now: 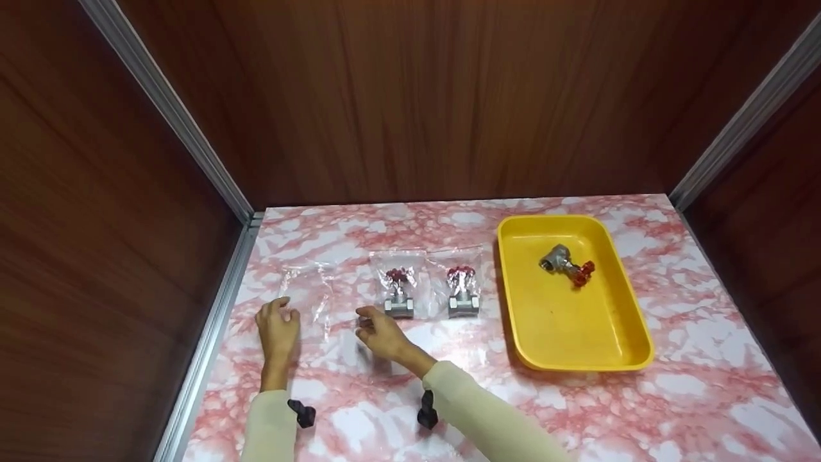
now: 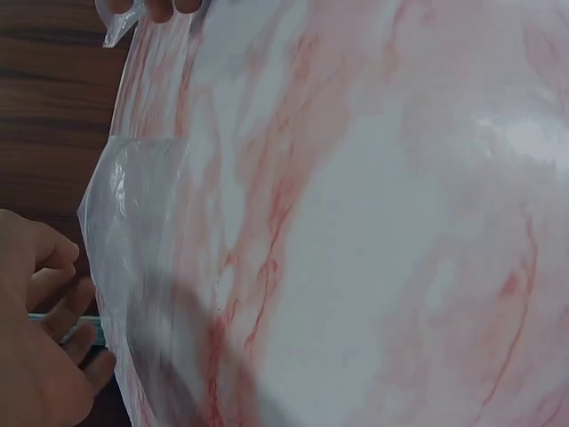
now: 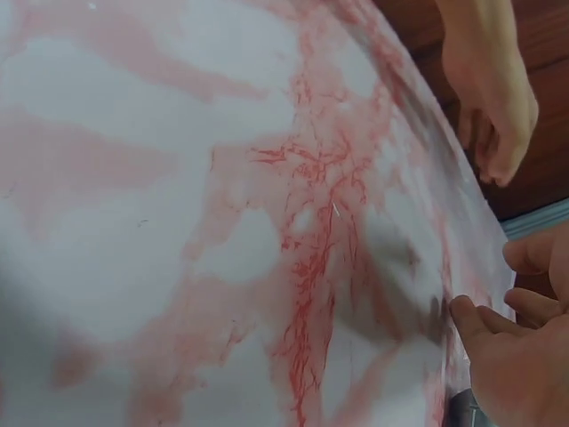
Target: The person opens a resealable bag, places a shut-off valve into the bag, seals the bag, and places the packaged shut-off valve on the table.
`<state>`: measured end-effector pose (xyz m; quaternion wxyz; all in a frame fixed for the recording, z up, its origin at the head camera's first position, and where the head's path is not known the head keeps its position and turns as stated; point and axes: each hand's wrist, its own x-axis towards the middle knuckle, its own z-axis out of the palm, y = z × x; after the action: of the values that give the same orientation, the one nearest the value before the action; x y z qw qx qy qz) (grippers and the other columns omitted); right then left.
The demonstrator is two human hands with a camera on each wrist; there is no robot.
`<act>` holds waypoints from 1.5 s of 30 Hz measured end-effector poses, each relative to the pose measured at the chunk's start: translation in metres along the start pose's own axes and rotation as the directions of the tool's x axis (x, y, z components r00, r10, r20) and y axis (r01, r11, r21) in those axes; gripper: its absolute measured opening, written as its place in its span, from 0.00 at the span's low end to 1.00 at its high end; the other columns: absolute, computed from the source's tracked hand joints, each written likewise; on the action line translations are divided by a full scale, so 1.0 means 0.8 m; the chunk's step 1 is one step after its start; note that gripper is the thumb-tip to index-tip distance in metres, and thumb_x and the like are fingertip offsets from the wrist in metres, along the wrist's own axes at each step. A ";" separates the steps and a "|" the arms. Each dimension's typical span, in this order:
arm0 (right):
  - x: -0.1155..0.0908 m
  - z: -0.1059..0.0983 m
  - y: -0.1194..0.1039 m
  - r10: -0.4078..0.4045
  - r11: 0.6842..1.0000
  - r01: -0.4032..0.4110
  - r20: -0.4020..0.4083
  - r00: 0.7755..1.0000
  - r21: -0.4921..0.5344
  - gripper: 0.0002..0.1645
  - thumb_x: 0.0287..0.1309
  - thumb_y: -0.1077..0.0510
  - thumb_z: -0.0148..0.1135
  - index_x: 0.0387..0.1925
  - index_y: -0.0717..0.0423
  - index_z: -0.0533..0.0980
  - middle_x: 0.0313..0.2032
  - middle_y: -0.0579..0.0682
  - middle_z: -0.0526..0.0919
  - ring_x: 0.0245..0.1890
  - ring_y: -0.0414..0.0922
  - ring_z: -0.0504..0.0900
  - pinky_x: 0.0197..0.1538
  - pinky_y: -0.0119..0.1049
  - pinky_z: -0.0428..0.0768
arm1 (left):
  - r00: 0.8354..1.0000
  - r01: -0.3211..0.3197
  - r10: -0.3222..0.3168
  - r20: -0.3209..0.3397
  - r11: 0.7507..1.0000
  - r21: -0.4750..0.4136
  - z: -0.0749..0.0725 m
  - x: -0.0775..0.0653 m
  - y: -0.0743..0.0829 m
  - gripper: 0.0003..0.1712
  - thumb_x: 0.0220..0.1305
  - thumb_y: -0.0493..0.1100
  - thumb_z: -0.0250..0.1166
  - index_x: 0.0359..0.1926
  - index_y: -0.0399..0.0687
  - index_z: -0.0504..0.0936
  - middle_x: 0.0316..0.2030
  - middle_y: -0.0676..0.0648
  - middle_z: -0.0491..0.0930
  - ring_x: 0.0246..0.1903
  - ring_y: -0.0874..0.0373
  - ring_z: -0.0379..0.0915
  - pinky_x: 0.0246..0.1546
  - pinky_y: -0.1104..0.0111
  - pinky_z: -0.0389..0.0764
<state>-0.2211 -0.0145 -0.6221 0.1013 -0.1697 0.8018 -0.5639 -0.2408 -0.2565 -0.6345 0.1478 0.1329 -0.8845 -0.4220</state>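
A flat clear plastic bag (image 1: pixel 306 301) lies on the left of the table. At its left edge is my left hand (image 1: pixel 277 330), fingers loosely bent and holding nothing; whether it touches the bag I cannot tell. My right hand (image 1: pixel 383 335), loosely bent with nothing in its grasp, hovers between that bag and a bagged valve (image 1: pixel 399 301) with a red handwheel. Beside this one lies a second bagged valve (image 1: pixel 463 300). In the left wrist view, the clear bag (image 2: pixel 133 222) stretches out past my left fingers.
On the right stands a yellow tray (image 1: pixel 564 359), with one unbagged valve (image 1: pixel 561 258) lying tilted inside, its handwheel red. Brown wood-grain panels (image 1: pixel 410 102) with metal rails (image 1: pixel 186 122) enclose the red-and-white marbled table (image 1: pixel 680 385) at the back and both sides.
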 end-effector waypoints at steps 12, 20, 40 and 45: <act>0.009 0.005 -0.003 0.062 0.998 -0.062 -0.001 0.998 -0.030 0.30 0.70 0.68 0.59 0.70 0.75 0.68 0.63 0.71 0.80 0.59 0.61 0.86 0.63 0.51 0.85 | 0.988 0.083 -0.098 0.122 0.989 0.124 -0.006 -0.002 -0.005 0.34 0.72 0.38 0.60 0.73 0.26 0.66 0.69 0.22 0.67 0.71 0.23 0.58 0.74 0.37 0.61; 0.009 0.008 0.000 0.047 0.999 -0.046 0.043 0.998 -0.018 0.33 0.67 0.68 0.60 0.70 0.77 0.67 0.60 0.71 0.81 0.58 0.60 0.85 0.61 0.48 0.86 | 0.991 0.093 -0.098 0.090 0.994 0.054 0.000 -0.007 -0.002 0.33 0.70 0.35 0.63 0.70 0.21 0.67 0.62 0.21 0.71 0.62 0.26 0.68 0.68 0.41 0.69; 0.012 0.007 0.007 0.115 0.965 -0.123 0.048 0.992 0.233 0.33 0.61 0.76 0.54 0.68 0.84 0.64 0.52 0.72 0.79 0.41 0.38 0.75 0.45 0.23 0.81 | 0.988 0.070 -0.073 0.137 0.997 0.024 0.019 -0.012 -0.001 0.33 0.49 0.23 0.51 0.61 0.20 0.70 0.53 0.22 0.74 0.58 0.25 0.71 0.68 0.40 0.71; 0.011 0.006 0.005 0.131 0.972 -0.135 0.032 0.991 0.192 0.32 0.63 0.74 0.57 0.68 0.80 0.67 0.57 0.72 0.80 0.46 0.42 0.78 0.53 0.33 0.86 | 0.982 0.121 -0.097 0.163 0.983 -0.140 0.021 -0.022 -0.001 0.33 0.51 0.21 0.46 0.62 0.30 0.70 0.54 0.26 0.77 0.56 0.33 0.74 0.60 0.46 0.74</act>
<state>-0.2280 -0.0208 -0.6269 0.1625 -0.1101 0.7518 -0.6296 -0.2310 -0.2389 -0.6481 0.0644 0.1366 -0.8506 -0.5036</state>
